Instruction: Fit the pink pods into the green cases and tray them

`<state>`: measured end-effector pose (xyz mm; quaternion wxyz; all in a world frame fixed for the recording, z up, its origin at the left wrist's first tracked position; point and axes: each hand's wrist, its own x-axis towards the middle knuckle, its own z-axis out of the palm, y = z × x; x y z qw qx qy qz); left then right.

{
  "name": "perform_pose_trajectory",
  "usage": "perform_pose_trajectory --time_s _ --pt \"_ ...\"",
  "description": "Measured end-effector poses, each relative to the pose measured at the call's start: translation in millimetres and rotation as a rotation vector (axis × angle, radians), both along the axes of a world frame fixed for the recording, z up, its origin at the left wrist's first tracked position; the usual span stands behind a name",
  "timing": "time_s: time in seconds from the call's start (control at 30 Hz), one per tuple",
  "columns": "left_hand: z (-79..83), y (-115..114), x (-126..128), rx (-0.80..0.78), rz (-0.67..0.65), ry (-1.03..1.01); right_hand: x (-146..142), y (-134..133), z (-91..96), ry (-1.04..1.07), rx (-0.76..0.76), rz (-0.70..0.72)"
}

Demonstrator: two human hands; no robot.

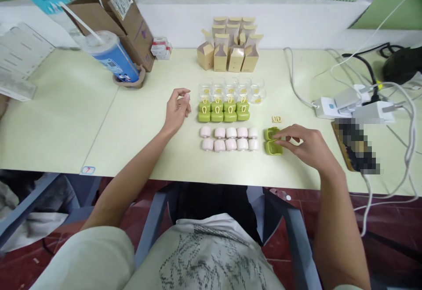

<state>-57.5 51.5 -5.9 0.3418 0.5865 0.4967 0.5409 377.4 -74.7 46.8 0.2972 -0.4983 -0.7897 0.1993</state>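
My right hand [301, 144] is over a small green case [273, 148] whose two hollow halves face upward. Its thumb and forefinger close on the case near the middle, where the halves meet. My left hand [178, 109] hangs with loosely bent fingers, apart and holding nothing that I can see, left of several closed green cases [217, 116] with cream loops on top. In front of these lie two rows of pale pink and white rounded pieces [231, 144]. Two small cream loops [276, 119] rest just behind the hollow green case.
Clear plastic cups [231, 88] with yellow marks stand behind the closed cases. Farther back are open-topped kraft boxes [235, 57]. A blue drink cup [115, 59] and a cardboard box [135, 30] are at left. A power strip [332, 107], white cables and a phone [354, 145] lie at right.
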Motion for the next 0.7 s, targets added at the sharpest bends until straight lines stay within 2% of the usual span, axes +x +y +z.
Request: perform_pose_trajectory --time_s 0.1,0.2,0.3,0.37,0.43,0.53,0.7 --pt "-3.2 1 -1 0.009 0.005 -0.014 10 10 3.3 0.084 0.029 -0.149" --pt "-5.4 -3 -3 0.03 -0.001 -0.02 24 40 -1.4 0.025 0.033 -0.254" --pt "-3.7 -13 -5 0.013 -0.017 0.019 32 72 -11.6 -0.063 -0.067 -0.124" --pt "0.0 -22 -6 -0.021 -0.013 0.051 32 84 -15.1 -0.084 -0.121 -0.023" --pt "5.7 -31 -6 -0.027 0.007 0.064 30 84 -13.6 -0.086 -0.131 0.014" --pt "14.1 -38 -7 -0.046 0.019 0.047 31 74 -4.6 -0.05 -0.138 -0.023" --pt "12.0 -35 -8 -0.1 0.08 -0.049 43 64 -0.5 0.212 -0.075 -0.267"
